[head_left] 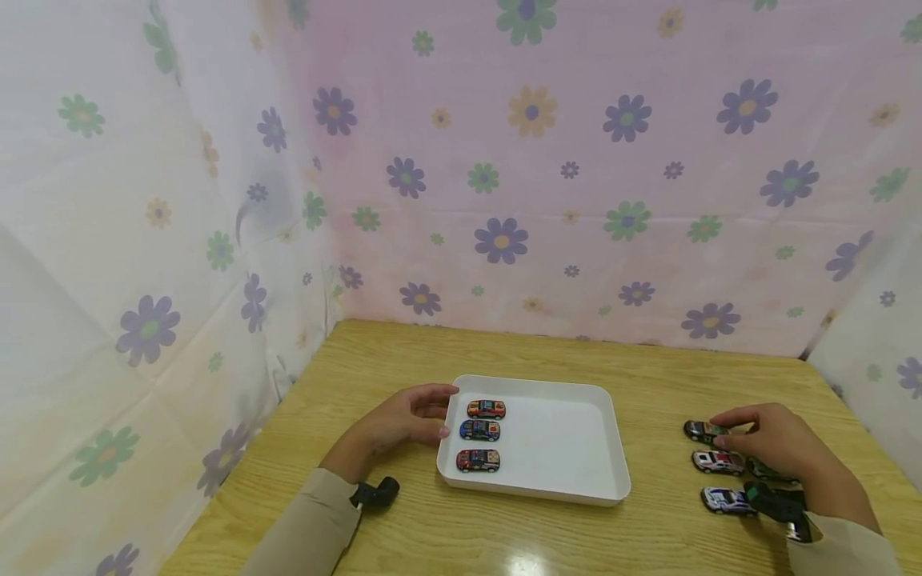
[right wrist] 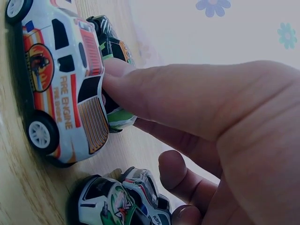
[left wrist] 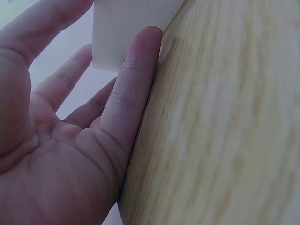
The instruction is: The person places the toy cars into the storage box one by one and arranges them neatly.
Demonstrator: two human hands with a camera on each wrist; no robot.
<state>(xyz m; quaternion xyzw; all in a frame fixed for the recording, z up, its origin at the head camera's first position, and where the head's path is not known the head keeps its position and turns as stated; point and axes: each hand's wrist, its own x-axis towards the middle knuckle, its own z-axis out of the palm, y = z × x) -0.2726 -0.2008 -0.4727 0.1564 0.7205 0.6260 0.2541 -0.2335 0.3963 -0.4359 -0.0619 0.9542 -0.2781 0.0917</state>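
My left hand (head_left: 406, 418) lies at the left side of a white tray (head_left: 555, 440), its fingertips at the rim. Seen from the left wrist, its fingers (left wrist: 133, 79) are nearly straight beside the tray wall (left wrist: 124, 37). Inside the tray, a yellow-red toy car (head_left: 486, 409), a blue one (head_left: 479, 430) and a red one (head_left: 478, 461) stand in a column. My right hand (head_left: 781, 440) pinches a black-and-green toy car (head_left: 697, 432) between thumb and forefinger. In the right wrist view, a white fire-engine car (right wrist: 65, 89) partly hides that car.
Near my right hand stand a white-and-red toy car (head_left: 713, 462), a white-and-purple one (head_left: 723, 501) and a dark green one (head_left: 774, 472), partly covered by the hand and wrist camera. Flowered cloth (head_left: 504, 160) surrounds the wooden table (head_left: 403, 348) at the back and sides.
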